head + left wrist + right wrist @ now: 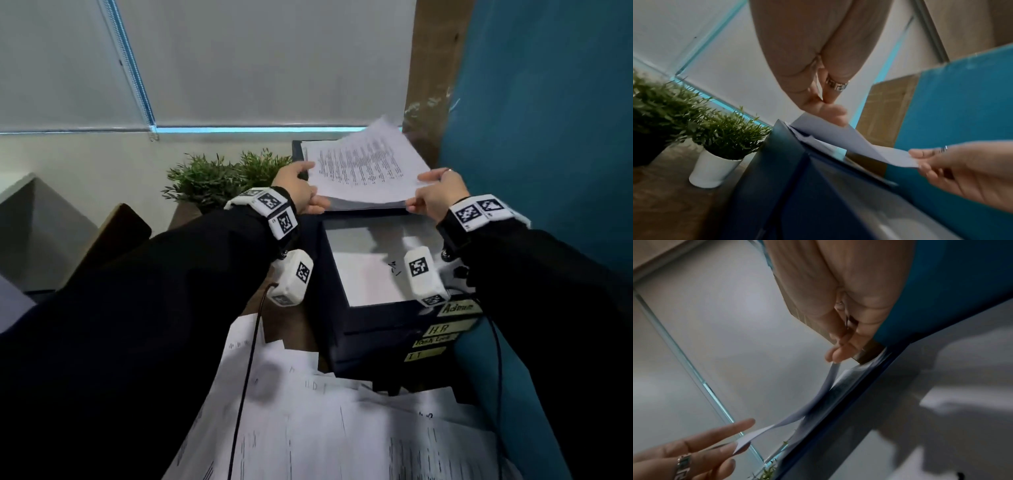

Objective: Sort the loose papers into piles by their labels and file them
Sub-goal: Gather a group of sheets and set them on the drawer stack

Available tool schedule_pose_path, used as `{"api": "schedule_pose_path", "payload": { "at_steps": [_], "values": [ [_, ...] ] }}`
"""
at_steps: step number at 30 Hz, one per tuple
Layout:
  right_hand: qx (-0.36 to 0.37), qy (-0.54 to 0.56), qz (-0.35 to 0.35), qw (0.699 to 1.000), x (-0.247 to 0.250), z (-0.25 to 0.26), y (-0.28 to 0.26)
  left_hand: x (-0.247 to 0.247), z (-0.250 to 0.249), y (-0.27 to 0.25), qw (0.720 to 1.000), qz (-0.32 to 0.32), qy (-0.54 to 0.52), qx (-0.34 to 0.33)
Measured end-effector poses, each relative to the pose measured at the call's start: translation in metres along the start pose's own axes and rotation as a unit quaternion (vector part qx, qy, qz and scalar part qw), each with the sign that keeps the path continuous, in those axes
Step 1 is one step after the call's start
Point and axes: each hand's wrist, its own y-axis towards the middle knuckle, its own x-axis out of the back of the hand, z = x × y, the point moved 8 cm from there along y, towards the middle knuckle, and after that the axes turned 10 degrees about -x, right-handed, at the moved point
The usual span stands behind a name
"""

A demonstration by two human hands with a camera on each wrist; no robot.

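Both hands hold one printed sheet (pixel 363 168) above the top tier of a dark stacked letter tray (pixel 373 318). Left hand (pixel 299 192) pinches the sheet's near-left corner, thumb on top; the left wrist view shows a patterned ring (pixel 836 84) on one of its fingers. Right hand (pixel 436 195) pinches the near-right corner between thumb and curled fingers. Both arms, in black sleeves, reach forward and slightly inward, each wrist banded with a white marker-coded device.

Sheet: tilted, its far edge raised and blurred, its near edge sagging between the two grips (right wrist view). It lies over the top tier and whether it touches the papers there cannot be told.

Tray contents: the top tier holds a few white sheets, their edges visible in the left wrist view; the tier below, open toward the viewer, holds white paper (pixel 366 277) bearing a small handwritten mark. Four yellow labels (pixel 448 329) sit at the front right of the tray; three read "Admin", "H R" and "I T", the fourth is illegible.

Loose papers (pixel 325 428): an overlapping heap on the desk in front of the tray, number indeterminate.

Background: two potted plants (pixel 219 178) stand left of the tray, the nearer in a white pot (pixel 713 168). A blue partition (pixel 548 137) stands along the tray's right.
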Motion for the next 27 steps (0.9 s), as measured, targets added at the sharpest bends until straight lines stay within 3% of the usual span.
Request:
{"api": "schedule_pose_path", "payload": {
  "at_steps": [3, 8, 12, 19, 23, 27],
  "values": [
    [-0.032, -0.032, -0.008, 0.999, -0.001, -0.011, 0.02, -0.01, 0.014, 0.018, 0.992, 0.016, 0.121, -0.031],
    [-0.047, -0.03, 0.004, 0.998, 0.0, -0.016, 0.036, -0.02, 0.019, 0.029, 0.95, 0.043, 0.287, -0.111],
    [-0.019, -0.111, 0.02, 0.993, -0.003, -0.022, 0.046, -0.024, 0.026, 0.035, 0.944, 0.044, 0.298, -0.133],
    [-0.027, -0.269, 0.052, 0.961, -0.012, -0.034, 0.049, -0.019, 0.047, 0.039, 0.959, 0.0, 0.267, -0.092],
    [-0.012, -0.33, 0.058, 0.942, -0.014, -0.032, 0.051, -0.024, 0.048, 0.04, 0.955, 0.03, 0.285, -0.083],
    [0.023, -0.377, 0.015, 0.926, -0.004, -0.016, 0.042, -0.026, 0.043, 0.035, 0.938, 0.095, 0.323, -0.084]
  ]
}}
